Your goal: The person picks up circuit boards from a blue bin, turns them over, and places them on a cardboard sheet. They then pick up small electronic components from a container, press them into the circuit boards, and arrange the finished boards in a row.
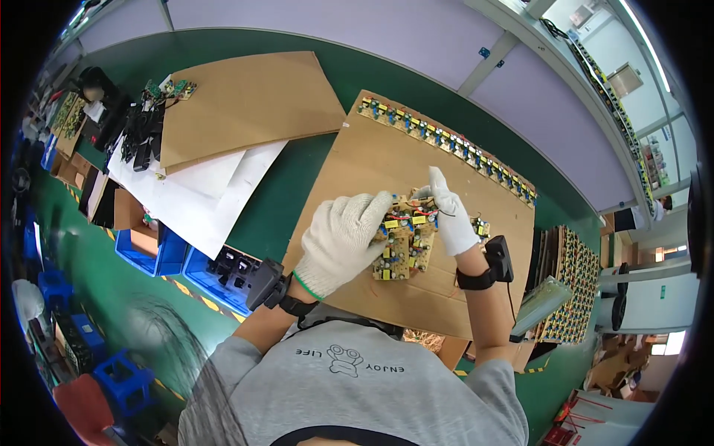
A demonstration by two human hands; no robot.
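Note:
My left hand (338,236), in a cream knitted glove with a green cuff, is closed on the left end of a small circuit board (405,221) with yellow parts and red wires. At its other end my right hand (451,215), in a white glove, grips the same board, thumb pointing away from me. Some fingertips are hidden behind the board. Just below it, more circuit boards (392,266) lie on a brown cardboard sheet (349,167). Another board (480,227) shows partly beside my right wrist.
Along the cardboard's far edge runs a row of circuit boards (446,140). A second cardboard sheet (249,104), white sheets (186,197) and black cables (140,130) lie to the left. Blue bins (167,256) stand at the near left. Board-covered panels (569,286) are stacked at the right.

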